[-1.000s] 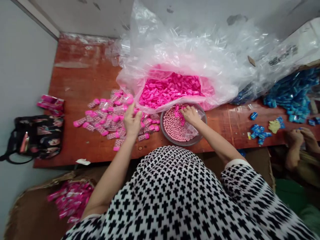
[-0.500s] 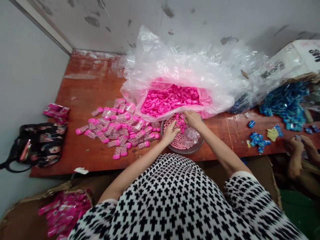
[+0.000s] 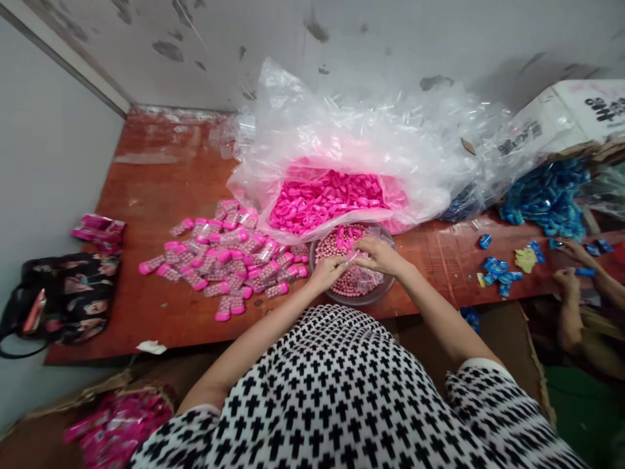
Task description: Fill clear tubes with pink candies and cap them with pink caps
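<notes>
**A:** What's the big picture?

**B:** A stained wooden table (image 3: 166, 176) against a scuffed wall. A clear plastic bag (image 3: 342, 124) sprawls across its middle, holding a heap of bright pink caps (image 3: 327, 198).

**A:** And in front of that?

**B:** A round grey bowl (image 3: 364, 303) near the table's front edge, right against the bag and filled with pale pink beads (image 3: 332, 251). To its left lies a loose pile of clear pink-capped tubes (image 3: 224, 264). Far right, there's a heap of blue packets (image 3: 547, 202), with a co-worker's hands (image 3: 566, 280) beside it.

**A:** Where are the person's hands?

**B:** Both are over the bowl, almost meeting above the beads. The left hand (image 3: 328, 272) and right hand (image 3: 378, 255) curl inward, their fingers (image 3: 364, 249) drawn close together.

**A:** Gripping anything?

**B:** Something thin and pink shows between them, but it's too small to tell what it is or which hand has hold of it.
</notes>
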`<state>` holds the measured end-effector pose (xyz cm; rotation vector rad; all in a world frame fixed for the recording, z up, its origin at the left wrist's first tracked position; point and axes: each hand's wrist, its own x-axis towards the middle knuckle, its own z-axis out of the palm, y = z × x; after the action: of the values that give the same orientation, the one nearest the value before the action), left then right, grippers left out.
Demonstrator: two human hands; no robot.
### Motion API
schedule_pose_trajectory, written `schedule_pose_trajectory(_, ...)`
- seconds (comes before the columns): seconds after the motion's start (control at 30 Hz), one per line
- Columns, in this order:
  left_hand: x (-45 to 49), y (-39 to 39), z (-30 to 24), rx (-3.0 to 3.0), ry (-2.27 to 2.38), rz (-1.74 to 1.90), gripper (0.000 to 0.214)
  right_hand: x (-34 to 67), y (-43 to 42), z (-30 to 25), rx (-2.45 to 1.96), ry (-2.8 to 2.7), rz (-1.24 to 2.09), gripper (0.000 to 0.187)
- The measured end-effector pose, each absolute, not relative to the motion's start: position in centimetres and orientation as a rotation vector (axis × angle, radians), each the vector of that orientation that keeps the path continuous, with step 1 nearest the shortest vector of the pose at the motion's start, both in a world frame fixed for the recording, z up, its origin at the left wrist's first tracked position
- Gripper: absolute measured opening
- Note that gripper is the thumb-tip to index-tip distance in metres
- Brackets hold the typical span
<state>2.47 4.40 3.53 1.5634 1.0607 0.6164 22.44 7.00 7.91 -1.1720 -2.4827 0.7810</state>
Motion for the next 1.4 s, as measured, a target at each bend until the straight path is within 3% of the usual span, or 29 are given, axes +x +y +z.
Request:
schedule_pose_trajectory(0.23, 1.3, 3.9, 1.8, 1.784, 1.158, 0.367, 0.020, 20.8, 5.8, 6.5, -1.388, -2.805, 0.958, 0.034)
schedule_pose_trajectory(0.4, -0.3, 3.7, 0.7, 1.721, 1.397, 0.526, 0.039, 18.2, 4.7, 3.8, -1.927, -2.679, 0.837, 0.028)
schedule_pose_trajectory(0.5, -1.7, 3.4, 0.5, 1.650, 1.450, 0.635, 0.034, 16.4, 4.5, 1.2, -2.007, -2.545, 0.889, 0.031)
schedule_pose_trajectory(0.73, -2.6, 2.6, 0.3, 1.562, 1.511, 0.794, 0.028, 15.9, 4.2, -2.9, -1.872, -2.102, 1.245, 0.023)
schedule_pose_trajectory(0.9, -1.0, 3.1, 0.6, 1.558, 1.436, 0.728, 0.033, 17.0, 3.3, -2.4, -1.628, -1.747, 1.434, 0.025)
schedule_pose_trajectory(1.1, 0.7, 3.2, 0.6, 1.439, 1.290, 0.726, 0.023, 16.9, 2.5, -1.4, -1.494, -1.556, 1.506, 0.029)
schedule_pose_trajectory(1.23, 0.4, 3.2, 0.9, 1.419, 1.276, 0.777, 0.026, 18.6, 2.7, 0.1, -1.629, -1.793, 1.345, 0.036)
schedule_pose_trajectory(1.4, -0.6, 3.0, 1.0, 1.522, 1.262, 0.801, 0.026, 20.7, 5.0, 2.0, -1.901, -2.029, 0.999, 0.020)
